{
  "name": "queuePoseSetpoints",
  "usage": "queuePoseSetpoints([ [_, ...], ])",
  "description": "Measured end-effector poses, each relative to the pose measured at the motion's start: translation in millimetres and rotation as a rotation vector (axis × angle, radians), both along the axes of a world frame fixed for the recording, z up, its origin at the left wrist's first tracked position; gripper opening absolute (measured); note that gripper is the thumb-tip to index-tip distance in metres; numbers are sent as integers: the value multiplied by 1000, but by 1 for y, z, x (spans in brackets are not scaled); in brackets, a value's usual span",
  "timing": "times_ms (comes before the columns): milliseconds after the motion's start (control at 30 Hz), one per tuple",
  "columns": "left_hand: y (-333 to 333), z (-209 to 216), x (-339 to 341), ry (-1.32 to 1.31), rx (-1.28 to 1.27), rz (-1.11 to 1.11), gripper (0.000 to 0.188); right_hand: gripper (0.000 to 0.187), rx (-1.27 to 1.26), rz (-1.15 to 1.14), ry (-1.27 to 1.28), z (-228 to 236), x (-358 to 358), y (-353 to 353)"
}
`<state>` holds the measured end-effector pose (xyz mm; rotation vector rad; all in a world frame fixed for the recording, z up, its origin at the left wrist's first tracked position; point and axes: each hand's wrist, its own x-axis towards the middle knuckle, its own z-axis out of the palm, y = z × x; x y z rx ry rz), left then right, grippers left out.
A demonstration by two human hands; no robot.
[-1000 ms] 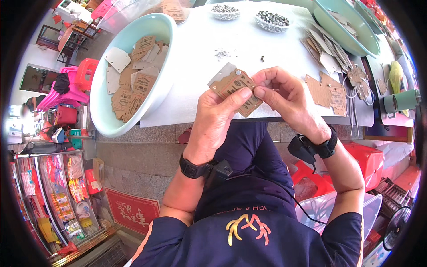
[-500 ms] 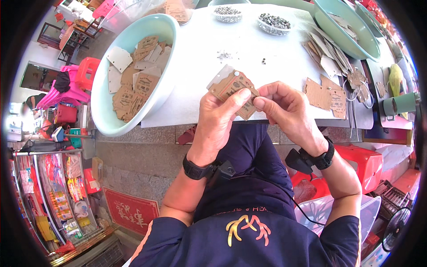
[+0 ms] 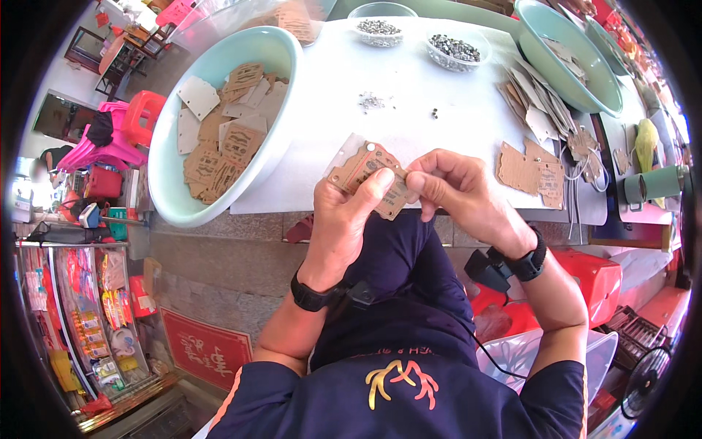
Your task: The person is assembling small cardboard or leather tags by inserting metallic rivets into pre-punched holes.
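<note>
A brown cardboard card (image 3: 358, 165) with scalloped edges, dark print and corner holes is gripped by my left hand (image 3: 342, 223), its thumb flat across the front. Behind its upper left part shows a paler, whitish layer. One round white spot sits near the top corner. The thumb and forefinger of my right hand (image 3: 462, 192) pinch the card's right corner; whether a small piece lies between those fingertips is hidden. Above the hands, small clear bits (image 3: 375, 102) and a couple of dark beads (image 3: 435, 113) lie on the white tabletop (image 3: 322, 95).
To the left a pale green basin (image 3: 170, 205) holds many cards. Two clear bowls (image 3: 380, 36) of small metallic pieces stand at the back. Loose cards (image 3: 521, 172), a stacked pile (image 3: 537, 102) and another green basin (image 3: 585, 95) are on the right. Red stools (image 3: 585, 285) stand below.
Both hands and the card have shifted slightly left and down in the picture, while the view itself has moved a little. My grip on the card looks the same.
</note>
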<state>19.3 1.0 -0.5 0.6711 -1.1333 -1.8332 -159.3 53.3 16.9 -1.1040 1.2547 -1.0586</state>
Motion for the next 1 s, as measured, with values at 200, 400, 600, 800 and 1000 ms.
queuePoseSetpoints([
  [200, 2, -12, 6, 78, 49, 68, 25, 23, -180, -88, 371, 19, -27, -47],
  [400, -5, -9, 8, 191, 145, 14, 25, 20, -226, -55, 709, 25, -41, -96],
  [600, -8, -16, 9, 174, 153, 16, 24, 15, -389, 73, 987, 9, -31, -116],
  [800, -9, -16, 9, 126, 127, 27, 21, 19, -356, 162, 1205, 9, -23, -118],
  [1000, -11, -17, 6, 119, 88, 18, 23, 16, -456, 148, 1205, 16, -39, -115],
])
